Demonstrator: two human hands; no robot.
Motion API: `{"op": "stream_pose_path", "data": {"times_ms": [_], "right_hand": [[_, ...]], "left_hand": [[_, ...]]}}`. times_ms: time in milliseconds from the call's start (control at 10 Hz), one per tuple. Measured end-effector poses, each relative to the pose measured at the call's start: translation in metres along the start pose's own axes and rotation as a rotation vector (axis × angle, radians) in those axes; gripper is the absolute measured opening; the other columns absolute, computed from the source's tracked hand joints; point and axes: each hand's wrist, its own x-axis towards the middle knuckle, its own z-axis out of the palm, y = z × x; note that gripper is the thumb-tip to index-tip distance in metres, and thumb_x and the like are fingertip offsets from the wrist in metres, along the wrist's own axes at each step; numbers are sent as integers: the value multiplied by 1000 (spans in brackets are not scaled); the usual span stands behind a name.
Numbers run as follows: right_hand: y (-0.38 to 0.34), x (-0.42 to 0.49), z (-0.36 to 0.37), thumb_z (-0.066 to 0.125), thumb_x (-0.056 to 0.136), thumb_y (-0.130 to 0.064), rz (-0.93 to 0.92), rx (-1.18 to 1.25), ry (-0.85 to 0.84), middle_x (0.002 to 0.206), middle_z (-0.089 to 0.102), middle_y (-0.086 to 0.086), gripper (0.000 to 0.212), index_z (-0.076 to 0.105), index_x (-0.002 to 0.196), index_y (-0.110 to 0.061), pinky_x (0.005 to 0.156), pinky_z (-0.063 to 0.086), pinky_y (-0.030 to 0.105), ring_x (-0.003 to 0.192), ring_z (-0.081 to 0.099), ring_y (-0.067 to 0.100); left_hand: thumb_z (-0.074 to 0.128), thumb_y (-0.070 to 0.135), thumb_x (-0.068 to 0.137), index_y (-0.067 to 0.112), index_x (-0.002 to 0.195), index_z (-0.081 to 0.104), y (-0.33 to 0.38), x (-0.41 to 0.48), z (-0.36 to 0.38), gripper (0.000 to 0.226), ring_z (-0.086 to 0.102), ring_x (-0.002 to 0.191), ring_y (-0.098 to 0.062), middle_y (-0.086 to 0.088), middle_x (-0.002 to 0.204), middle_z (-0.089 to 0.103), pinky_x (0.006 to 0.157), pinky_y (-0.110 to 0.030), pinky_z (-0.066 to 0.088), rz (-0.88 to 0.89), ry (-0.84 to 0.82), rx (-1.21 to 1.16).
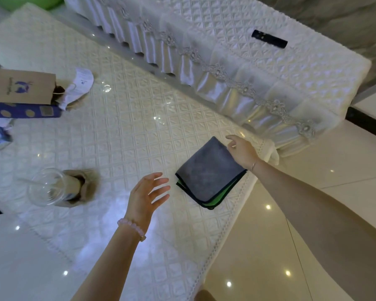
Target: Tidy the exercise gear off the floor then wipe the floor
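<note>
cloth: folded grey-and-green microfibre cloth (pixel 210 172) lies near the table's (pixel 122 127) corner
right hand: (pixel 242 151) open, fingers over the cloth's far edge
left hand: (pixel 147 197) open, empty, just left of cloth

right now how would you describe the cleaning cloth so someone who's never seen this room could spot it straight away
Start at the low table with the quilted cream cover beside the white sofa. At the table's corner nearest the sofa's end lies a folded cloth, between the open left hand and right hand. It is the only dark grey thing there, with green showing along its folded edges.
</note>
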Motion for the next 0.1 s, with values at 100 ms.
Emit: {"op": "stream_pose_path", "data": {"times_ms": [100], "right_hand": [[4,-16,-4,45,95,-11,68,162,18,109,61,8,33,53,128,-11,80,42,25,95,55,18]], "left_hand": [[41,18,97,12,97,62,9,-9,0,23,64,97,-26,-9,100,67,88,-39,51,11,-22,-31]]}}
